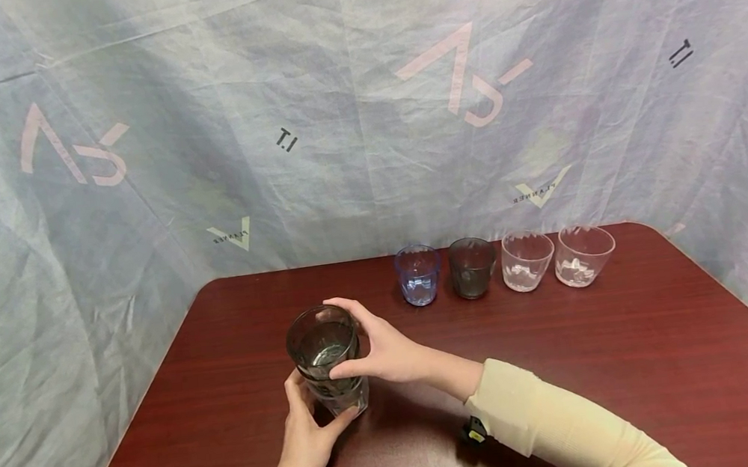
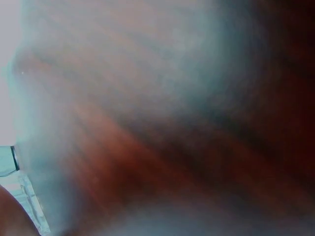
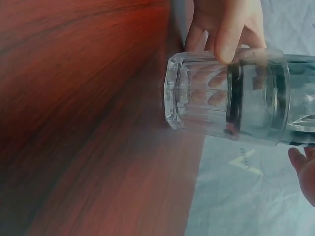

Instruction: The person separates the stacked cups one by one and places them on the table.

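Near the left-middle of the table stands a stack of nested tumblers. The dark grey tumbler [image 1: 321,336] is uppermost, its open rim facing up. Below it is the clear tumbler [image 3: 204,96], whose thick base shows in the right wrist view, with the dark base visible inside its wall. My left hand [image 1: 305,432] grips the clear tumbler low down, thumb in front and fingers round the far left side. Higher up, my right hand [image 1: 385,345] holds the dark tumbler from the right, thumb across its front and fingers behind the rim. The left wrist view is mostly blurred.
At the table's back edge, right of the stack, a row of tumblers stands upright: a blue one [image 1: 418,274], a dark grey one [image 1: 473,267] and two clear ones, left [image 1: 527,260] and right [image 1: 582,255]. A printed cloth [image 1: 362,114] hangs behind the dark red table [image 1: 562,366].
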Demonstrator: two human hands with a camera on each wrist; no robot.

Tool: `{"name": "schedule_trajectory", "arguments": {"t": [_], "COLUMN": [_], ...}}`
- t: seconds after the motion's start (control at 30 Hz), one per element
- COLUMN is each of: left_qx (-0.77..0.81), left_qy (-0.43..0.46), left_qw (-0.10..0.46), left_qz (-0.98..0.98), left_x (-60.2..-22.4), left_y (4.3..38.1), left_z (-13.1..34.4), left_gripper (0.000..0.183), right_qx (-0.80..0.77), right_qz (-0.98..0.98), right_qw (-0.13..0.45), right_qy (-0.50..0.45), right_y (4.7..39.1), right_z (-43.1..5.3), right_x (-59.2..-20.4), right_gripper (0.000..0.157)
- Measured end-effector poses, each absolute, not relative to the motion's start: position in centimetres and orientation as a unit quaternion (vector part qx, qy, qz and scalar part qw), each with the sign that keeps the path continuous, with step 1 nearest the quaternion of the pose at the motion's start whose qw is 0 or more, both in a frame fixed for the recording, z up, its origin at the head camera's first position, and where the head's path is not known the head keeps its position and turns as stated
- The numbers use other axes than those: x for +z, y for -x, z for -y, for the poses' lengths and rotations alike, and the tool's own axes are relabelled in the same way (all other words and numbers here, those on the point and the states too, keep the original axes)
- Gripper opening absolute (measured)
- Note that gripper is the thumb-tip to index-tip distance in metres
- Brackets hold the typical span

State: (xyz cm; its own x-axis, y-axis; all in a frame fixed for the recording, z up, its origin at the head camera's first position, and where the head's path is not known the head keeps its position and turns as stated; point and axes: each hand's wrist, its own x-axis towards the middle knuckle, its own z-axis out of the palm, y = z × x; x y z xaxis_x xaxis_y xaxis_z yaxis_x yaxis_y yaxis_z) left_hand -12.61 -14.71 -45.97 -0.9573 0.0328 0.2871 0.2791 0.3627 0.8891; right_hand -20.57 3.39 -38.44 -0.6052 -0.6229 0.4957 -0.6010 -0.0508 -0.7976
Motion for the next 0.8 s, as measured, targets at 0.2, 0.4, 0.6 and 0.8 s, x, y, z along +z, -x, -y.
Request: {"name": "schedule_trajectory", "arguments": {"t": [0.2, 0.4, 0.6, 0.8], "left_qx": [-0.555, -0.551, -0.551, -0.548], "left_qy": [0.093, 0.088, 0.091, 0.088], "left_qw": [0.115, 0.119, 0.122, 0.123], "left_qz": [0.819, 0.821, 0.821, 0.823], "left_x": [-45.95, -45.97, -45.99, -45.93], "left_y": [12.63, 12.6, 12.62, 12.6], "left_z": [14.64, 14.57, 14.5, 14.44], "left_gripper": [0.091, 0.091, 0.092, 0.092], "right_qx": [-0.583, -0.582, -0.573, -0.565], "right_qz": [-0.677, -0.677, -0.679, -0.69], "right_qw": [0.011, 0.007, -0.006, -0.015], "right_qy": [0.448, 0.45, 0.459, 0.453], "right_y": [20.48, 20.27, 20.25, 20.21], "right_z": [-3.3, -3.21, -3.17, -3.2], "right_x": [-38.44, -38.37, -38.42, -38.37], "right_gripper": [0.085, 0.087, 0.088, 0.086]}}
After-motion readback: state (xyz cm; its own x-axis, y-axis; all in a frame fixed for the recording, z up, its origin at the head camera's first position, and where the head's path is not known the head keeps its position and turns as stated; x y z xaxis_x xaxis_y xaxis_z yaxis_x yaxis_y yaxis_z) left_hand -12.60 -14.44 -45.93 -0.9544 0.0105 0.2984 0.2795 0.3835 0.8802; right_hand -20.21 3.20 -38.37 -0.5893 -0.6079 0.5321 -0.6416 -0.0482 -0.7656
